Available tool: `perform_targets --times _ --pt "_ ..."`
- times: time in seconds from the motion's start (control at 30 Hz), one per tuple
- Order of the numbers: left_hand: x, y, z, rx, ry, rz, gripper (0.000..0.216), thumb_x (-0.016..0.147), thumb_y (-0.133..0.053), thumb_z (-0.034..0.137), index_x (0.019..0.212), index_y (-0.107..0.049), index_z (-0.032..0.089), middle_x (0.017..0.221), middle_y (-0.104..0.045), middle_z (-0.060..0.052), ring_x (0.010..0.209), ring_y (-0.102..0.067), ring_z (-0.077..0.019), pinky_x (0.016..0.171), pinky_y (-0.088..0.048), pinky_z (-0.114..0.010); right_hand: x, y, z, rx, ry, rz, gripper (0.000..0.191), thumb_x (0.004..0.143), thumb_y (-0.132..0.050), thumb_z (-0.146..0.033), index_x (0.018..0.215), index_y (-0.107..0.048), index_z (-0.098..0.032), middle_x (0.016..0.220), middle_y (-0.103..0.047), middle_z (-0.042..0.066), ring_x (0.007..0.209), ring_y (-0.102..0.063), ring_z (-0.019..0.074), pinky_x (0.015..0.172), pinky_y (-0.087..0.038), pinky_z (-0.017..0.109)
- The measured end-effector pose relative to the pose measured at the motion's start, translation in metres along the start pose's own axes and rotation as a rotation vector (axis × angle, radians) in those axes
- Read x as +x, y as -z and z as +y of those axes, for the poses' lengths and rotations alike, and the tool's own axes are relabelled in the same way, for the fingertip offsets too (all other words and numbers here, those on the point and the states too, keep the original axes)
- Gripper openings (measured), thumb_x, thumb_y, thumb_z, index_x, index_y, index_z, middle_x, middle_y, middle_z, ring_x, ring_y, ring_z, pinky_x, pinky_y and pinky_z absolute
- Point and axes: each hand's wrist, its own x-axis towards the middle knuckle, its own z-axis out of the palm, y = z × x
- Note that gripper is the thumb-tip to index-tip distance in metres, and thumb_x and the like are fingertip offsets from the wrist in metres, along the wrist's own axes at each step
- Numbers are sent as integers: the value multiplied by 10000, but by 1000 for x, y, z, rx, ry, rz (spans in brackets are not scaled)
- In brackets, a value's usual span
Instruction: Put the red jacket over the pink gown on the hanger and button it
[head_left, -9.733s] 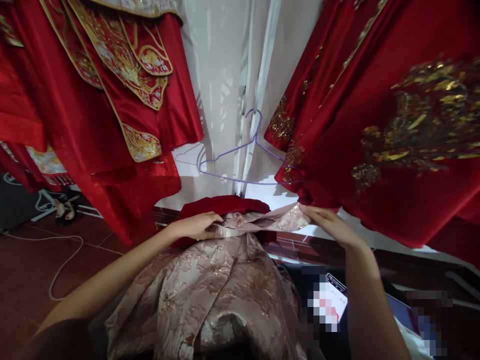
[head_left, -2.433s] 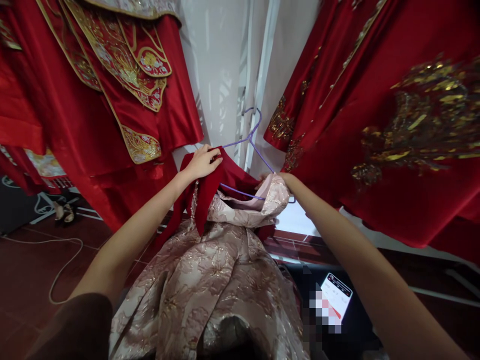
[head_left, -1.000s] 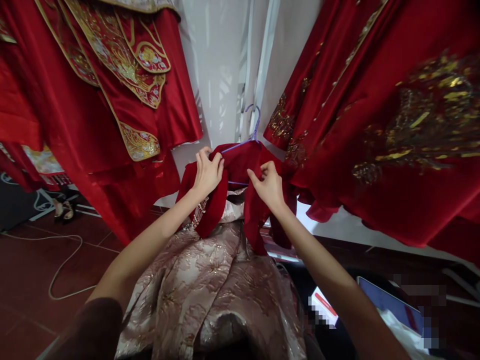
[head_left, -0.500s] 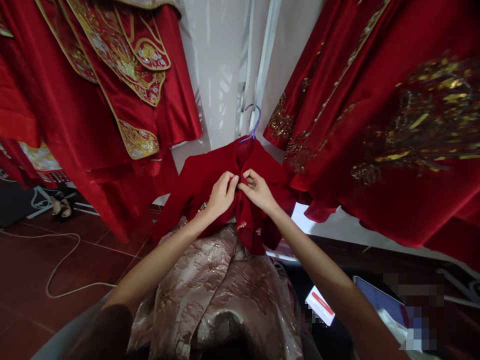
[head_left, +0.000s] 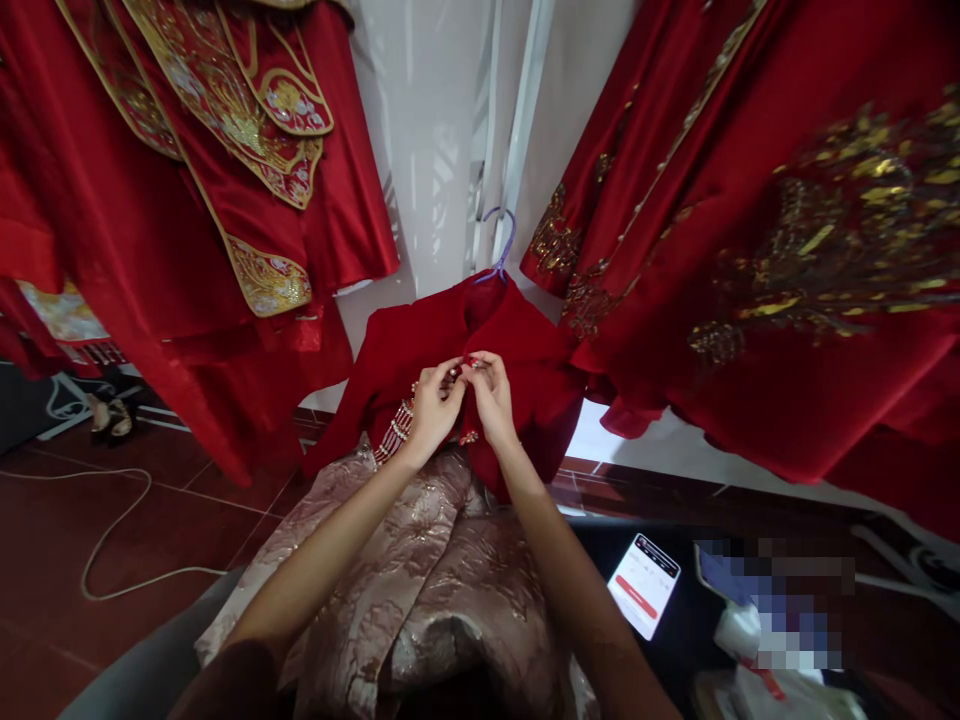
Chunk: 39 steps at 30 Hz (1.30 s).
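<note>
A dark red jacket (head_left: 420, 335) on a purple hanger (head_left: 508, 245) lies spread in front of me, its collar toward the wall. My left hand (head_left: 437, 405) pinches the jacket's front opening below the collar. Opposite it, my right hand (head_left: 491, 398) also pinches the front edge, and the fingertips of both hands meet there. Small shiny fastenings show between the fingers, but their exact kind is partly hidden. A beaded fringe (head_left: 395, 432) hangs on the jacket beside my left wrist. Under the jacket, a pinkish brocade garment (head_left: 442, 590) covers my lap.
Red embroidered garments (head_left: 277, 240) hang at left, and more with gold sequins (head_left: 825, 240) at right. A lit phone (head_left: 643, 588) rests on a dark surface by my right forearm. A pale cable (head_left: 112, 530) and dark shoes (head_left: 112, 415) lie on the tiled floor.
Both hands have moved slightly down along the jacket front, and the right has turned more upright. More of the beaded fringe and the phone now shows.
</note>
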Motion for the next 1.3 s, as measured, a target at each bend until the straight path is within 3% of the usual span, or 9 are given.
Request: perform_targets --times 0.23,0.57,0.7,0.93,1.3 --pt "3 6 4 -46 -75 84 225 842 -563 365 993 -639 216 983 -644 -65 844 -630 -148 778 -530 -295 2 5 0 -10 43 -19 231 826 -532 -447 926 -527 -239 968 -609 49 921 -594 178 863 -482 340" --pt "3 12 7 -206 -21 -30 240 804 -604 391 925 -629 185 955 -679 -72 884 -653 -152 798 -532 -297 0 6 -9 -34 10 49 255 771 -631 -432 897 -594 -213 929 -660 56 838 -631 177 769 -516 322" --pt "2 11 6 -246 -4 -13 227 787 -629 361 909 -644 171 938 -682 -74 866 -652 -148 791 -533 -290 -1 8 -10 -19 -5 42 270 759 -652 -416 905 -633 -190 950 -678 68 855 -642 178 776 -517 310" --pt "6 9 -1 -234 37 25 220 736 -666 308 888 -666 148 896 -698 -73 814 -660 -151 781 -543 -295 -4 13 -6 -86 -2 15 322 757 -649 -419 988 -664 -196 957 -687 64 850 -645 167 741 -533 279" --pt "14 19 -10 -152 13 -93 243 714 -675 255 934 -698 153 932 -723 -76 829 -686 -172 803 -558 -325 -1 22 -7 -147 6 -35 327 738 -677 -393 998 -684 -194 933 -690 59 829 -659 172 749 -557 297"
